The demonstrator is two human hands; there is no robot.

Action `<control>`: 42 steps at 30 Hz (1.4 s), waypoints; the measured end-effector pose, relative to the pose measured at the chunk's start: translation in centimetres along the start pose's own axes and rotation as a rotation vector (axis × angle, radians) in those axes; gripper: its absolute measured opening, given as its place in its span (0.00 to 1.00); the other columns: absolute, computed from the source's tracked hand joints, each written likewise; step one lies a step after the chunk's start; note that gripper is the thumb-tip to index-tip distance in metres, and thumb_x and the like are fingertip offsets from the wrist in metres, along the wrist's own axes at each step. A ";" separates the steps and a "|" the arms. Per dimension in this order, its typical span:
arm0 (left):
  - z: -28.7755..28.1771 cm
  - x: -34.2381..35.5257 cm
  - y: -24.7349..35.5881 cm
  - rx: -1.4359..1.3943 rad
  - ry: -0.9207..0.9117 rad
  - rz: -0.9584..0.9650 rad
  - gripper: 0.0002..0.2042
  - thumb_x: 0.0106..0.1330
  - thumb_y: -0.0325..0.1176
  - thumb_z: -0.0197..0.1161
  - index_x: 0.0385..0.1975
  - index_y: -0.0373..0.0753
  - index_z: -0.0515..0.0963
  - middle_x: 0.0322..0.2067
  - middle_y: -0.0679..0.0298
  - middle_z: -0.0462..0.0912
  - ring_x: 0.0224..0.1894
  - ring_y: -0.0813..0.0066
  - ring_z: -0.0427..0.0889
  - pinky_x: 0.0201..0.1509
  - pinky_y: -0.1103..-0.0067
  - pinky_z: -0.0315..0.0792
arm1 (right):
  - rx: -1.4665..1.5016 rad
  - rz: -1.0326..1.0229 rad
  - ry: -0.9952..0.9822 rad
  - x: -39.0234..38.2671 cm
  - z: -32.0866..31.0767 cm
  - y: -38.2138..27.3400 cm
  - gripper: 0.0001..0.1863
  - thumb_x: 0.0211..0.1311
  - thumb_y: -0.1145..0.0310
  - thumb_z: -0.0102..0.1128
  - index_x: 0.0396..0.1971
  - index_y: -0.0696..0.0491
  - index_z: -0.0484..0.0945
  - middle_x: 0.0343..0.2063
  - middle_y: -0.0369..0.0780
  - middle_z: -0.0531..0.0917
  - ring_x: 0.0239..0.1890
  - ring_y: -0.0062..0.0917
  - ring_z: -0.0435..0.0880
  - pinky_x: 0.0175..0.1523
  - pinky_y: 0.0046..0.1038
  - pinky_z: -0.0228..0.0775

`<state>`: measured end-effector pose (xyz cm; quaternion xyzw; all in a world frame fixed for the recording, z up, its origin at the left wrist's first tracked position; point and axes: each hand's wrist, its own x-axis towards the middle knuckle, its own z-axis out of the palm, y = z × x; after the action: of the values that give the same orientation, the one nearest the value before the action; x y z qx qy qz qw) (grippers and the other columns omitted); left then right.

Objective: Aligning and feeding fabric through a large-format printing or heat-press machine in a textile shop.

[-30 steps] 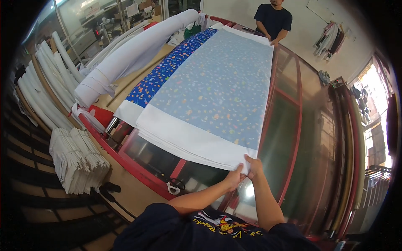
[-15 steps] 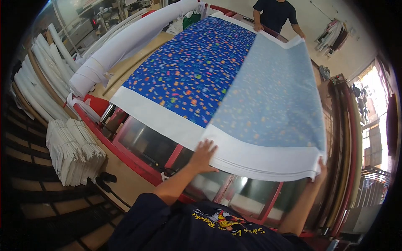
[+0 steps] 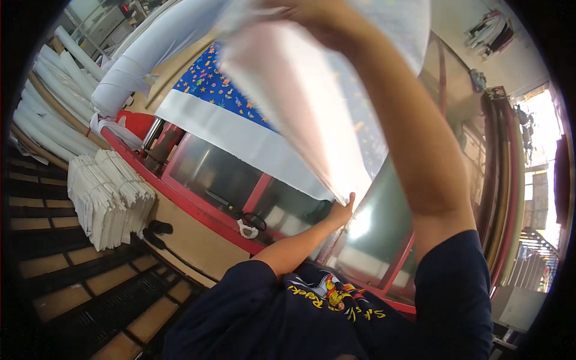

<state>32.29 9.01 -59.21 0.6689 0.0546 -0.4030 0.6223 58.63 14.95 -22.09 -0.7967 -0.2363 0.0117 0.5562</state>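
A large blue fabric sheet (image 3: pixel 207 81) with small multicoloured motifs and a broad white border lies over the glass-topped table (image 3: pixel 222 170). My right hand (image 3: pixel 321 19) is raised high near the top of the view, its fingers smeared by motion, closed on the lifted edge of the fabric. From there the folded layer hangs in a blurred, pale sweep. Low down by the border, my left hand (image 3: pixel 340 213) pinches the fabric's near edge with its thumb pointing up. My right arm and the raised cloth hide the table's far side.
A thick roll of white fabric (image 3: pixel 135 69) lies along the left side. Further left lean several wrapped rolls (image 3: pixel 57 114). Bundled white stacks (image 3: pixel 111 198) stand by the table's red frame. Long rolls (image 3: pixel 501 180) stand at the right. A black object (image 3: pixel 254 221) rests on the near rail.
My right hand has swung its fabric corner up and to the left, lifting the folded layer. The left hand has moved right along the near edge and closed on it. The co-worker is now hidden.
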 end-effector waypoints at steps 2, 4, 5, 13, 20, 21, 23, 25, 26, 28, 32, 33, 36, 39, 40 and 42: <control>-0.4 3.2 -5.4 -0.098 0.158 0.314 0.34 0.72 0.57 0.41 0.54 0.24 0.69 0.54 0.42 0.74 0.57 0.56 0.75 0.56 0.70 0.69 | -0.087 -0.248 -0.191 1.3 7.1 0.6 0.25 0.57 0.57 0.66 0.44 0.63 0.76 0.39 0.51 0.82 0.40 0.37 0.80 0.48 0.33 0.70; -0.9 3.8 -6.1 -0.171 -0.013 0.139 0.35 0.72 0.56 0.44 0.65 0.27 0.59 0.65 0.48 0.63 0.68 0.58 0.60 0.71 0.74 0.52 | 0.019 -0.318 -0.147 0.3 9.7 1.2 0.30 0.57 0.60 0.66 0.57 0.60 0.71 0.46 0.52 0.81 0.49 0.37 0.80 0.55 0.32 0.69; -0.8 3.9 -6.3 -0.175 -0.034 0.239 0.37 0.72 0.58 0.42 0.66 0.27 0.57 0.65 0.49 0.63 0.67 0.59 0.61 0.71 0.75 0.52 | -0.082 -0.372 -0.026 -0.6 9.4 2.4 0.31 0.57 0.61 0.65 0.59 0.59 0.69 0.49 0.51 0.80 0.53 0.37 0.78 0.58 0.32 0.68; -0.1 1.8 -3.8 -0.446 -0.089 -0.105 0.43 0.67 0.67 0.41 0.50 0.20 0.73 0.48 0.49 0.79 0.51 0.64 0.75 0.59 0.75 0.64 | -0.528 0.317 0.692 -27.1 -1.1 22.5 0.36 0.56 0.66 0.67 0.62 0.63 0.62 0.57 0.51 0.72 0.60 0.38 0.72 0.64 0.35 0.61; -0.1 -1.5 0.6 -0.877 -0.199 -0.026 0.30 0.71 0.56 0.47 0.41 0.28 0.78 0.39 0.58 0.80 0.43 0.77 0.76 0.50 0.81 0.68 | 0.786 0.864 0.899 -38.0 5.1 25.4 0.21 0.58 0.70 0.66 0.48 0.65 0.73 0.38 0.45 0.80 0.40 0.33 0.80 0.48 0.37 0.74; -1.9 -2.3 1.3 -0.419 -0.312 0.031 0.26 0.71 0.54 0.50 0.39 0.31 0.80 0.36 0.60 0.81 0.41 0.77 0.77 0.48 0.81 0.69 | 0.756 0.878 0.943 -38.2 4.8 25.4 0.17 0.60 0.71 0.62 0.44 0.66 0.74 0.37 0.46 0.82 0.38 0.35 0.82 0.47 0.37 0.75; -6.4 -4.9 4.5 0.313 -0.523 0.281 0.17 0.67 0.46 0.58 0.35 0.37 0.83 0.28 0.62 0.83 0.35 0.80 0.77 0.42 0.80 0.69 | 0.838 0.845 0.973 -38.9 3.6 25.3 0.16 0.59 0.72 0.63 0.44 0.65 0.75 0.37 0.45 0.82 0.38 0.35 0.83 0.48 0.38 0.76; -10.5 -7.4 6.5 0.415 -0.346 0.505 0.16 0.66 0.43 0.61 0.43 0.37 0.82 0.36 0.57 0.84 0.41 0.74 0.80 0.48 0.77 0.72 | 0.894 0.797 1.027 -40.2 1.7 24.8 0.15 0.58 0.74 0.63 0.43 0.65 0.75 0.37 0.46 0.82 0.38 0.37 0.84 0.47 0.40 0.77; -13.0 -7.0 6.3 0.554 -0.062 0.749 0.17 0.65 0.42 0.62 0.49 0.39 0.79 0.43 0.57 0.82 0.47 0.69 0.79 0.55 0.74 0.70 | 0.882 0.777 1.052 -41.0 0.8 24.2 0.15 0.58 0.74 0.63 0.43 0.65 0.75 0.37 0.46 0.82 0.37 0.37 0.84 0.47 0.40 0.78; -18.5 -5.9 7.7 0.861 0.364 0.961 0.27 0.61 0.45 0.66 0.59 0.44 0.72 0.59 0.56 0.72 0.64 0.54 0.66 0.70 0.60 0.57 | 0.729 0.762 1.150 -43.9 -2.0 23.7 0.14 0.58 0.73 0.63 0.41 0.65 0.76 0.35 0.46 0.83 0.35 0.36 0.85 0.43 0.38 0.79; -23.8 -3.6 7.5 1.401 0.542 0.676 0.52 0.49 0.69 0.62 0.68 0.37 0.57 0.69 0.44 0.51 0.73 0.44 0.44 0.73 0.51 0.38 | 0.525 0.678 1.208 -50.6 -8.9 22.7 0.14 0.59 0.67 0.64 0.38 0.64 0.79 0.33 0.43 0.84 0.33 0.29 0.85 0.43 0.30 0.78; -23.4 -1.8 5.8 1.398 0.424 0.654 0.53 0.48 0.71 0.61 0.68 0.36 0.57 0.69 0.43 0.50 0.73 0.44 0.44 0.73 0.51 0.38 | 0.497 0.628 1.208 -52.6 -11.2 22.2 0.14 0.59 0.66 0.64 0.35 0.64 0.80 0.31 0.43 0.84 0.31 0.28 0.85 0.40 0.29 0.78; -18.1 -0.1 1.4 1.302 0.236 0.781 0.56 0.46 0.74 0.60 0.67 0.33 0.57 0.69 0.41 0.51 0.72 0.42 0.46 0.74 0.55 0.39 | 0.164 0.663 1.286 -55.3 -18.0 16.8 0.16 0.59 0.61 0.67 0.29 0.62 0.80 0.26 0.38 0.82 0.23 0.22 0.81 0.31 0.25 0.76; -10.7 -0.1 -0.1 1.117 0.152 0.898 0.55 0.47 0.69 0.63 0.65 0.26 0.57 0.66 0.41 0.56 0.71 0.45 0.51 0.73 0.57 0.43 | -0.166 0.579 1.225 -53.8 -24.3 8.0 0.22 0.59 0.59 0.66 0.45 0.62 0.77 0.33 0.40 0.82 0.30 0.23 0.82 0.35 0.26 0.76; -8.4 0.0 -0.3 1.106 0.142 0.906 0.55 0.47 0.69 0.63 0.65 0.26 0.57 0.66 0.41 0.56 0.71 0.45 0.51 0.73 0.57 0.43 | -0.276 0.558 1.263 -51.6 -25.8 4.9 0.22 0.59 0.61 0.65 0.47 0.62 0.76 0.35 0.41 0.82 0.32 0.25 0.83 0.37 0.26 0.77; -5.0 0.0 -1.3 1.042 0.089 0.866 0.47 0.54 0.57 0.64 0.64 0.24 0.57 0.64 0.42 0.59 0.70 0.47 0.54 0.72 0.59 0.48 | -0.406 0.363 1.270 -40.6 -22.9 -1.7 0.23 0.60 0.62 0.63 0.51 0.62 0.75 0.39 0.44 0.81 0.38 0.27 0.82 0.43 0.26 0.76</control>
<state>33.91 13.70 -60.78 0.8589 -0.3939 -0.0633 0.3213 28.40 -20.62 -21.77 -0.7645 0.2748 -0.4086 0.4160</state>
